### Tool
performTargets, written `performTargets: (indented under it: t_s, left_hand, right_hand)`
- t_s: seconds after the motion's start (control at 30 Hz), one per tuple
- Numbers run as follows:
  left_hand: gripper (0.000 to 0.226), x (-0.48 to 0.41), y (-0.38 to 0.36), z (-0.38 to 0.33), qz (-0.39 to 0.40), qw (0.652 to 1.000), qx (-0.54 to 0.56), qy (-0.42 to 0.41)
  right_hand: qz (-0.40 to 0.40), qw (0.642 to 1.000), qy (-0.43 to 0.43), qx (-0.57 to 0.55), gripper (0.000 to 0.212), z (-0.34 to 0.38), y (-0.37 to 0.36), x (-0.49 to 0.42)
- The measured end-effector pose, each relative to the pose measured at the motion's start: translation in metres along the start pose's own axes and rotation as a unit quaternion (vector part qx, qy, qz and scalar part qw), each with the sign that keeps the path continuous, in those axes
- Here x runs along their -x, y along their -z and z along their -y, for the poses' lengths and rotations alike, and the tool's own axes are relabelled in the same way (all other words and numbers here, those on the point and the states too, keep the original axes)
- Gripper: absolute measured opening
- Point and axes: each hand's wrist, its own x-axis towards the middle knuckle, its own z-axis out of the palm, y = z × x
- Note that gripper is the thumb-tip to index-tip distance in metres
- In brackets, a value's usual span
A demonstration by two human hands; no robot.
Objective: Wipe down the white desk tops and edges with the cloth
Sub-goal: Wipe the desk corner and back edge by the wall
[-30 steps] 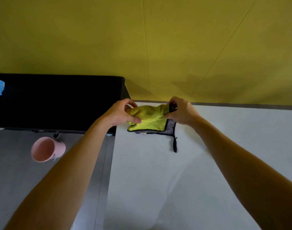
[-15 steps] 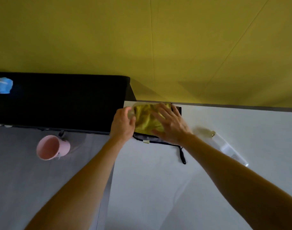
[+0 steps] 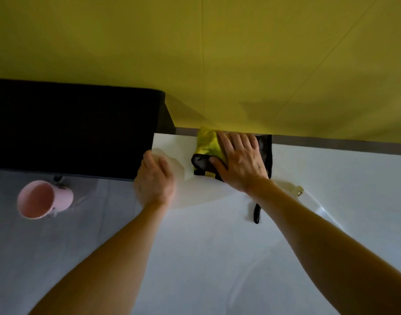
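Pressing flat with spread fingers, right hand [image 3: 240,164] pins yellow cloth [image 3: 208,142] at 12 o'clock on white counter [image 3: 217,258] for wiping; left hand [image 3: 154,180], relaxed at cloth's 9 o'clock, likely braces the reach.

The scene is dim and muted, with colours dull. The wall [image 3: 263,53] is unevenly lit, darker toward the upper corners and paler near the middle. A soft shadow blot lies on it just above the right hand [image 3: 240,160], and a dark wedge falls beside the black box [image 3: 69,128], whose face is crushed to plain black without detail. The desk [image 3: 217,246] shows a warmer, brighter patch round the hands, grey-blue elsewhere, with faint arm shadows and a thin glare streak at the right. The left hand [image 3: 154,178] is smeared by motion blur; the mug [image 3: 43,198] is soft. Wide-angle distortion tilts the line between desk and wall.
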Motion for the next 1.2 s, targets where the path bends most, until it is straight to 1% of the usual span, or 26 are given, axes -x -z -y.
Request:
performTargets:
  t_s: [0.1,0.23,0.3,0.37,0.43,0.5,0.57,0.67,0.73,0.8,0.87,0.93,1.0,1.1,1.13,1.2]
  left_hand:
    - [0.038,0.001,0.001,-0.003,-0.004,1.0,-0.008,-0.009]
    - [0.031,0.001,0.003,-0.001,0.01,1.0,0.006,0.026]
    - [0.032,0.001,0.003,0.0,0.011,0.999,0.002,0.036]
    - [0.034,0.001,0.003,0.001,-0.002,1.0,0.006,0.019]
    - [0.032,0.003,0.003,0.001,-0.013,1.0,0.008,0.008]
    - [0.032,0.004,0.003,-0.001,-0.012,1.0,0.009,0.01]
    - [0.033,0.005,0.002,-0.002,-0.005,1.0,0.007,0.011]
    - [0.037,0.005,0.003,-0.003,-0.009,1.0,-0.003,0.003]
    - [0.041,0.005,0.005,-0.003,-0.001,1.0,0.003,0.011]
    - [0.042,0.001,0.007,-0.004,0.009,0.999,0.001,0.038]
    - [0.041,0.001,0.008,-0.002,0.017,0.998,0.001,0.056]
    - [0.037,0.001,0.008,-0.004,0.009,0.998,0.004,0.054]
    - [0.036,0.002,0.008,-0.004,-0.003,0.999,0.013,0.048]
    - [0.046,0.005,0.007,-0.004,-0.008,1.0,0.007,0.019]
    - [0.051,0.005,0.006,-0.004,-0.008,1.0,0.004,0.01]
    - [0.053,0.005,0.006,-0.005,-0.006,1.0,-0.001,0.006]
  right_hand:
    - [0.02,0.999,-0.035,0.023,0.08,0.032,-0.005,-0.025]
    - [0.027,0.999,0.03,-0.029,0.067,0.098,-0.023,-0.082]
    - [0.023,0.996,0.055,-0.07,0.061,0.11,-0.028,-0.099]
    - [0.024,0.991,0.067,-0.117,0.057,0.091,-0.027,-0.095]
    - [0.014,0.99,0.044,-0.131,0.056,0.05,-0.019,-0.075]
    - [-0.002,0.995,0.009,-0.104,0.058,0.006,-0.005,-0.046]
    - [0.002,0.998,-0.007,-0.069,0.062,-0.011,0.007,-0.024]
    - [0.033,0.998,-0.044,-0.019,0.074,0.023,0.006,-0.033]
    - [0.03,0.999,-0.012,-0.025,0.071,0.067,-0.008,-0.059]
    - [0.022,0.997,0.034,-0.058,0.064,0.108,-0.022,-0.086]
    - [0.024,0.993,0.067,-0.093,0.063,0.124,-0.027,-0.103]
    - [0.015,0.988,0.08,-0.128,0.062,0.104,-0.025,-0.101]
    - [0.008,0.989,0.065,-0.131,0.062,0.06,-0.02,-0.081]
    - [-0.019,0.994,0.026,-0.106,0.055,-0.01,-0.004,-0.039]
    - [-0.026,0.995,0.012,-0.093,0.053,-0.021,0.0,-0.029]
    - [-0.032,0.997,-0.022,-0.07,0.049,-0.013,0.001,-0.027]
